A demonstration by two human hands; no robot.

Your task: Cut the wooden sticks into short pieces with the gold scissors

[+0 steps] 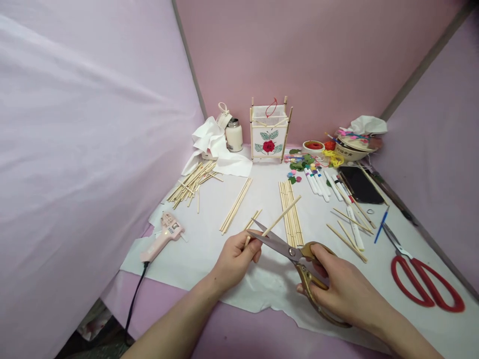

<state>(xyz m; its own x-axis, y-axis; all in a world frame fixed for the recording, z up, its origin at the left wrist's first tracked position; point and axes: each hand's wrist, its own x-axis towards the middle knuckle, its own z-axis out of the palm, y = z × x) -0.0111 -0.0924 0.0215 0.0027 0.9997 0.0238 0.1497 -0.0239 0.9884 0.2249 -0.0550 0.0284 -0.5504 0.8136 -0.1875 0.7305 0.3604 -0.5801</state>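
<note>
My left hand (pixel 237 259) pinches a thin bamboo stick (pixel 282 216). Just beyond my fingertips, my right hand (pixel 344 284) clasps brass-handled scissors (pixel 295 254), blades parted around the stick. If the stick rolls, the blades could slip onto my fingers.

Pale lilac fabric (pixel 86 149) hangs in soft folds at 9 o'clock, a smoother, pinker panel (pixel 299 55) closes off 12 o'clock, and another lilac panel (pixel 434 149) stands at 3 o'clock. Grey seams (pixel 189 60) run down where these panels meet. A pink-covered bench (pixel 239 339) lies at 6 o'clock, with a dark gap (pixel 86 331) beyond its edge at 7 o'clock. The light is soft and even.
</note>
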